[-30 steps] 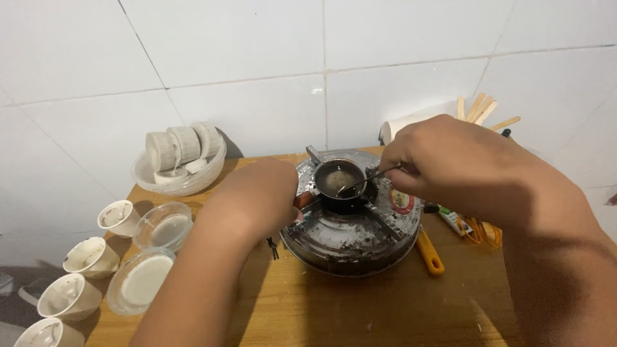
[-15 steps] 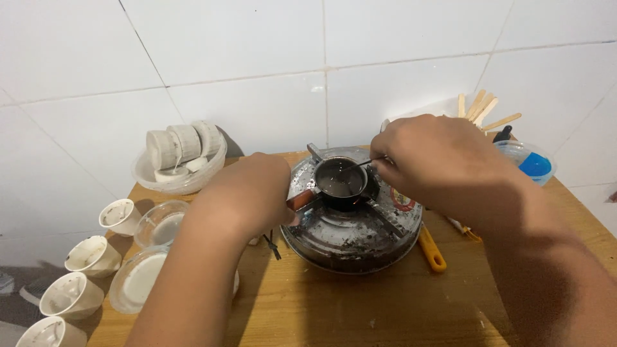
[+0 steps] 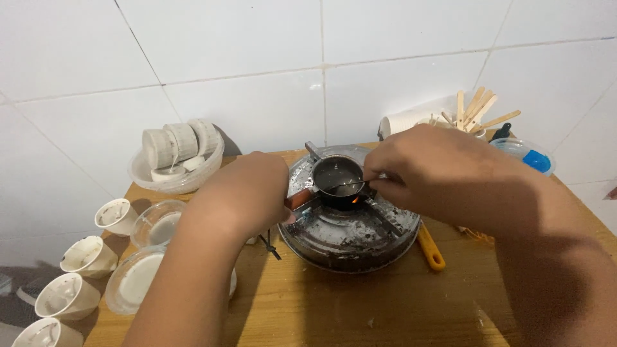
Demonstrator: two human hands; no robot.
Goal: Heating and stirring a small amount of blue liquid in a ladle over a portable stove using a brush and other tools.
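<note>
At the centre of the frame we see a small dark pot (image 3: 339, 178) on a round metal stove (image 3: 350, 222), a small flame showing beneath it. The right hand (image 3: 437, 173) pinches a thin metal spoon (image 3: 344, 186) whose tip dips into the pot's liquid. The left hand (image 3: 247, 193) closes its grip on the pot's reddish handle (image 3: 297, 200). At the left of the wooden table (image 3: 360, 302) stand white cups (image 3: 83, 257) and a bowl of white moulds (image 3: 177, 154); wooden sticks (image 3: 479, 112) rise at upper right.
</note>
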